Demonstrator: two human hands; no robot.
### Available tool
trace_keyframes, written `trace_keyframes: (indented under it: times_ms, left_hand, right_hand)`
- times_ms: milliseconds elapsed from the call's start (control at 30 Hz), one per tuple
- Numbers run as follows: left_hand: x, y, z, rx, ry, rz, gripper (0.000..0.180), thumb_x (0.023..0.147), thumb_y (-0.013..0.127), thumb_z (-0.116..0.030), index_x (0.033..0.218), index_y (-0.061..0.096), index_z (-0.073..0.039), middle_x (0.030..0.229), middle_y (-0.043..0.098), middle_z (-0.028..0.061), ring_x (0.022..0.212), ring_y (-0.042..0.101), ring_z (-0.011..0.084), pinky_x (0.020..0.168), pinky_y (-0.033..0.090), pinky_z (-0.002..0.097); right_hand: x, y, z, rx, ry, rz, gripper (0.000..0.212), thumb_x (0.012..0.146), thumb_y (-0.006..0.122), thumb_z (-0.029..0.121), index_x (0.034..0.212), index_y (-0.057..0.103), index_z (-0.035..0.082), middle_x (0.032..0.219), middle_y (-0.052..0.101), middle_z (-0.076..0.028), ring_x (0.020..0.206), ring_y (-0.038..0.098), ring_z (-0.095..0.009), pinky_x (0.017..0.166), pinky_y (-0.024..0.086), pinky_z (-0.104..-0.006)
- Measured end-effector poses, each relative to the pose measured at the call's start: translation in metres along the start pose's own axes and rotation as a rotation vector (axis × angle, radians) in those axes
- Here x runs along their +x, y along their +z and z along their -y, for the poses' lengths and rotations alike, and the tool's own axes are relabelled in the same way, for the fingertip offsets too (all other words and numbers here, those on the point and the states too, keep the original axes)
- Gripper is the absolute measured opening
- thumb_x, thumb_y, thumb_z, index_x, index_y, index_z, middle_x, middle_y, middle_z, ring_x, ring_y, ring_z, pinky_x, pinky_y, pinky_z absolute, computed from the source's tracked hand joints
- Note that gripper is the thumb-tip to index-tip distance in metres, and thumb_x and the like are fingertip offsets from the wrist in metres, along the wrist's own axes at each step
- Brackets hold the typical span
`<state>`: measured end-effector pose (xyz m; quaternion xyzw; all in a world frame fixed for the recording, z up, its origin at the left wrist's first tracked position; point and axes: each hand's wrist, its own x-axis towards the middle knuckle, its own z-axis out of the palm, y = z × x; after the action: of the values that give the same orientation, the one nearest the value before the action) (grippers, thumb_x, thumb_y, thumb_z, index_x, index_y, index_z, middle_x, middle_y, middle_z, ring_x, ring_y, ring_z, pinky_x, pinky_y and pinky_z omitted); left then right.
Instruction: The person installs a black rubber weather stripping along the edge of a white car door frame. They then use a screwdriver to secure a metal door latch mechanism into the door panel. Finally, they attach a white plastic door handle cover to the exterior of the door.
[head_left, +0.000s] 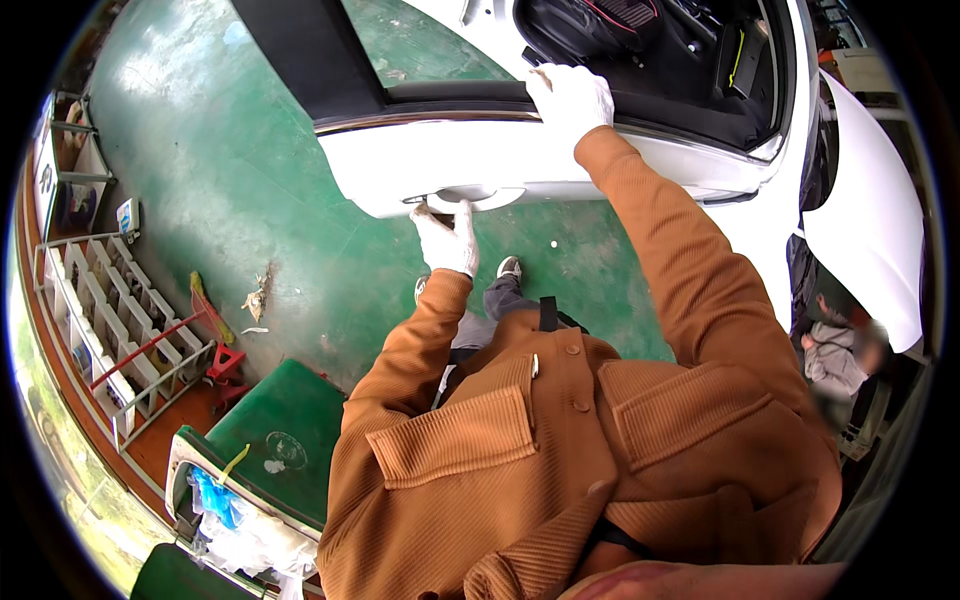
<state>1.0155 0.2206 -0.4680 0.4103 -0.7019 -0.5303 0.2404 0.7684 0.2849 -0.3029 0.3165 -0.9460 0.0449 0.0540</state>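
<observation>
A white car door [370,165] stands open in front of me, its outer side facing me. My left hand [447,243], in a white glove, is at the door handle [490,199], with a fingertip by its left end and the thumb against the grip. Some of its fingers are hidden. My right hand [572,103], also gloved in white, curls over the door's upper edge at the black window sill [660,110]. The black window frame [310,60] rises from the door at the far left.
A wheeled bin with green lid [280,430] holds plastic bags at lower left. Behind it stand a rack with white panels [110,310] and a broom [205,305]. A raised white car panel [865,210] and another person [835,355] are at the right.
</observation>
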Motion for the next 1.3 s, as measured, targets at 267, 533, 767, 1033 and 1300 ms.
trace_keyframes:
  times_ms: [267, 533, 767, 1033, 1300]
  left_hand:
    - [0.017, -0.007, 0.010, -1.335, -0.726, 0.112, 0.064, 0.107, 0.061, -0.047, 0.142, 0.045, 0.004, 0.132, 0.063, 0.0200, 0.126, 0.061, 0.0351, 0.111, 0.049, 0.0522]
    - [0.020, -0.003, 0.022, -1.630, -0.874, 0.173, 0.043, 0.108, 0.056, -0.040, 0.125, 0.063, -0.001, 0.118, 0.068, 0.0136, 0.113, 0.066, 0.0302, 0.105, 0.055, 0.0489]
    - [0.008, -0.005, 0.025, -1.682, -0.812, 0.197, 0.028, 0.104, 0.061, -0.030, 0.118, 0.065, -0.007, 0.118, 0.068, 0.0090, 0.110, 0.066, 0.0278, 0.105, 0.055, 0.0490]
    - [0.006, -0.008, 0.024, -1.642, -0.801, 0.214, 0.028, 0.103, 0.062, -0.033, 0.117, 0.065, -0.010, 0.119, 0.068, 0.0085, 0.113, 0.065, 0.0286, 0.103, 0.054, 0.0483]
    - [0.011, -0.012, 0.026, -1.600, -0.718, 0.312, 0.032, 0.106, 0.063, -0.036, 0.119, 0.065, -0.007, 0.116, 0.070, 0.0108, 0.108, 0.067, 0.0272, 0.094, 0.057, 0.0434]
  right_hand:
    - [-0.004, -0.017, 0.012, 0.018, 0.102, 0.050, 0.039, 0.104, 0.050, 0.040, 0.118, 0.079, 0.017, 0.110, 0.078, -0.016, 0.102, 0.074, -0.037, 0.097, 0.056, -0.0475]
    - [-0.001, -0.005, 0.006, 0.066, 0.128, 0.044, 0.043, 0.105, 0.046, 0.043, 0.117, 0.079, 0.018, 0.111, 0.077, -0.018, 0.105, 0.073, -0.039, 0.100, 0.054, -0.0470]
    - [0.000, 0.007, -0.003, 0.073, 0.059, 0.004, 0.042, 0.104, 0.047, 0.041, 0.116, 0.080, 0.018, 0.110, 0.077, -0.016, 0.105, 0.073, -0.038, 0.100, 0.054, -0.0459]
    - [-0.001, 0.017, -0.010, 0.081, 0.079, -0.057, 0.040, 0.103, 0.050, 0.043, 0.116, 0.080, 0.020, 0.110, 0.077, -0.015, 0.106, 0.072, -0.037, 0.099, 0.054, -0.0456]
    - [-0.018, 0.011, 0.005, 0.411, 0.076, -0.267, 0.030, 0.101, 0.062, 0.032, 0.118, 0.080, 0.014, 0.111, 0.078, -0.013, 0.105, 0.074, -0.029, 0.098, 0.055, -0.0397]
